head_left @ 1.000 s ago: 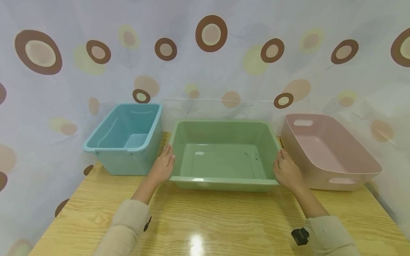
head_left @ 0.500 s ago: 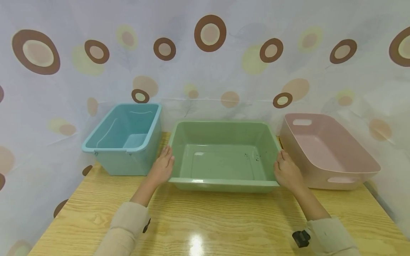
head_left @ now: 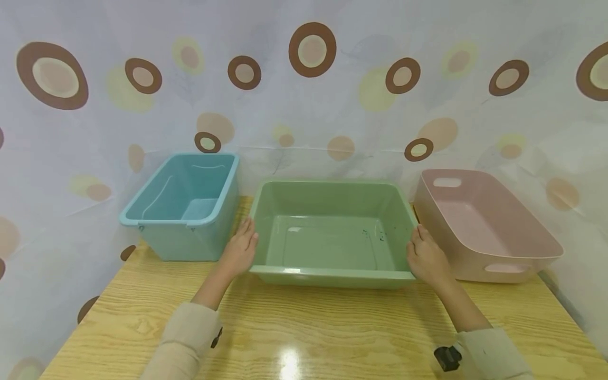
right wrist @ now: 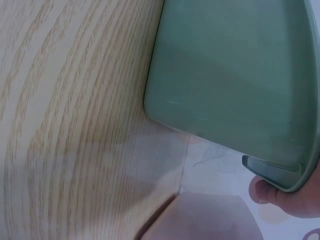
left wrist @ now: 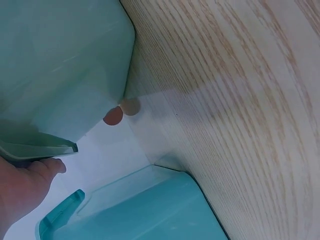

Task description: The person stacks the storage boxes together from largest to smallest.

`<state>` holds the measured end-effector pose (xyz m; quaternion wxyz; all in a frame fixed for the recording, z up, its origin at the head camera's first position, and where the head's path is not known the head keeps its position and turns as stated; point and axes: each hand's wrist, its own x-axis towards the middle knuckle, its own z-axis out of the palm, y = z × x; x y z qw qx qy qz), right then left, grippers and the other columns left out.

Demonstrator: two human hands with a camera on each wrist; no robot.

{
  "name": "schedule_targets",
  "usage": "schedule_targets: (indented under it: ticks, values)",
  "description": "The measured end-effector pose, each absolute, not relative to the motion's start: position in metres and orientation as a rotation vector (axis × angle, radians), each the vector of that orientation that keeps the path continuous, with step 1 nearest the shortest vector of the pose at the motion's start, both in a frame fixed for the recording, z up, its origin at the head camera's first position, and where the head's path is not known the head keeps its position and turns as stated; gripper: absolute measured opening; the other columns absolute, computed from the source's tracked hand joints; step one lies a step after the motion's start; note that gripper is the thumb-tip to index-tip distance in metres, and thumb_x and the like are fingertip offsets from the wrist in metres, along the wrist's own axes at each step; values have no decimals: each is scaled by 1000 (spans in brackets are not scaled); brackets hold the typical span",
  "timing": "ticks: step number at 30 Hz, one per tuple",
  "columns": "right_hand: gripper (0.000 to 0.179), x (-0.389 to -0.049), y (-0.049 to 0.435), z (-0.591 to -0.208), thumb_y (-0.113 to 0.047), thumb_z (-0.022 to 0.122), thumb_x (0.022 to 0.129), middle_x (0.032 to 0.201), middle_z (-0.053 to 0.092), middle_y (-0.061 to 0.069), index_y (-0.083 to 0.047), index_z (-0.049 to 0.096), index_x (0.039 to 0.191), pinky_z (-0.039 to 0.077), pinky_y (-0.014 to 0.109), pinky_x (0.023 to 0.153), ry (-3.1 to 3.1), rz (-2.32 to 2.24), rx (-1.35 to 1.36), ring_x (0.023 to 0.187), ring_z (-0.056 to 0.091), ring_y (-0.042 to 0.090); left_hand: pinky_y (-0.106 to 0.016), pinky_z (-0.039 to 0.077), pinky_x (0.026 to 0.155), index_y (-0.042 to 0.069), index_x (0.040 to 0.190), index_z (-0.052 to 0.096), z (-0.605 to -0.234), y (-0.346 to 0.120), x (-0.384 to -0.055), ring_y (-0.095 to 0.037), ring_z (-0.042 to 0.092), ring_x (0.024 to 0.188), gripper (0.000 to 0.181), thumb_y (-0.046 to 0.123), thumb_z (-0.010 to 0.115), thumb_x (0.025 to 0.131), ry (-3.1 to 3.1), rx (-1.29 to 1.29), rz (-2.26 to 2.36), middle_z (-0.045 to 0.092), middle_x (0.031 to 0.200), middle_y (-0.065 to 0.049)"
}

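Observation:
A wide green plastic basin (head_left: 328, 278) stands on the wooden table between two other bins, a few dark specks on its inner floor. My left hand (head_left: 239, 250) holds its left rim and my right hand (head_left: 427, 258) holds the right rim. In the left wrist view, fingers of the left hand (left wrist: 25, 187) lie under the rim's lip, outside the basin's wall (left wrist: 60, 65). The right wrist view has the right hand (right wrist: 295, 197) likewise at the lip, beside the outer wall (right wrist: 230, 75). The rim hides part of each hand in the wrist views.
To the left stands a taller light-blue bin (head_left: 190, 243), close to my left hand. A pink bin (head_left: 475, 258) with cut-out handles sits to the right, near my right hand. Behind everything hangs a white sheet (head_left: 351, 116) patterned with circles. Bare table (head_left: 328, 322) shows in front.
The green basin has come slightly nearer to me, both hands still on its rims. The blue and pink bins stay where they were on the table.

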<state>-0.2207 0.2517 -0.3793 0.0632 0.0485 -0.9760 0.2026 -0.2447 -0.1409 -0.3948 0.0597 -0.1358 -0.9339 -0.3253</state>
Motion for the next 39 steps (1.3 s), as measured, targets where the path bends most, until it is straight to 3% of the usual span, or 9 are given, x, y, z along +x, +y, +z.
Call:
schedule_targets:
  ticks: [39]
  values:
    - [50, -214, 251, -378, -14, 27, 96, 141, 17, 38, 22, 25, 131, 20, 59, 105, -2946, 677, 137, 129, 19, 53, -49, 17, 112, -13, 137, 25, -394, -141, -238, -38, 16, 138, 48, 18, 29, 100, -2816, -419, -986, 17, 148, -25]
